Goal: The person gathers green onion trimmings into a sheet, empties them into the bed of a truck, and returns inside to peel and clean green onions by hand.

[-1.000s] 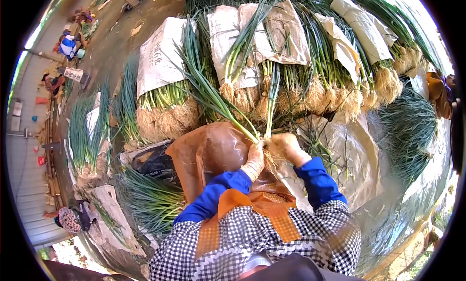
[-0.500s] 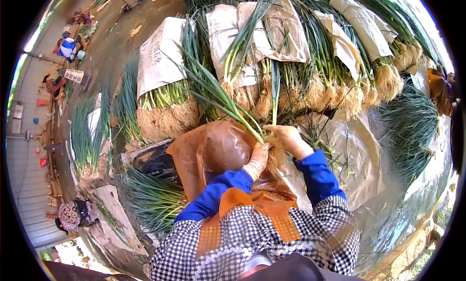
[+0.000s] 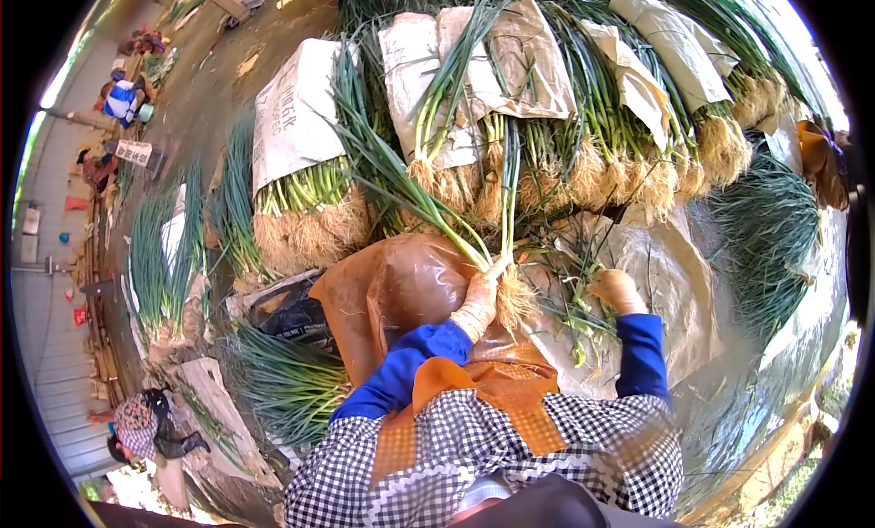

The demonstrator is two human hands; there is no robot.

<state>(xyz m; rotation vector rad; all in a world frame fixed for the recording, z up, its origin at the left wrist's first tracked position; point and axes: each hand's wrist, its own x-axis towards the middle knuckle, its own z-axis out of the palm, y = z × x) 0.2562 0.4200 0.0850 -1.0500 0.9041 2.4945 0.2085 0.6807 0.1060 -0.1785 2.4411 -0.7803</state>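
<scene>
My left hand (image 3: 479, 300) is closed around the lower stalks of a few spring onions (image 3: 469, 247). Their pale roots (image 3: 516, 302) hang beside the hand, and the green leaves reach away from me, some to the upper left and some nearly straight ahead. To the right, my right hand (image 3: 616, 289) is held low over loose trimmed leaves and stems (image 3: 579, 296). Its fingers are curled in; what they hold, if anything, is too small to make out. A brown plastic apron (image 3: 415, 268) covers my lap below the left hand.
Spring onion bundles wrapped in pale sacking (image 3: 301, 113) line up ahead, roots toward me. More spring onions lie at left (image 3: 287, 378) and right (image 3: 770, 236). A plastic sheet (image 3: 679, 300) covers ground at right. A person (image 3: 146, 426) crouches at lower left; others sit farther back.
My right hand has left the held stalks and moved right and slightly toward me, over the loose trimmings. My left hand keeps its grip, and the roots beside it show more fully.
</scene>
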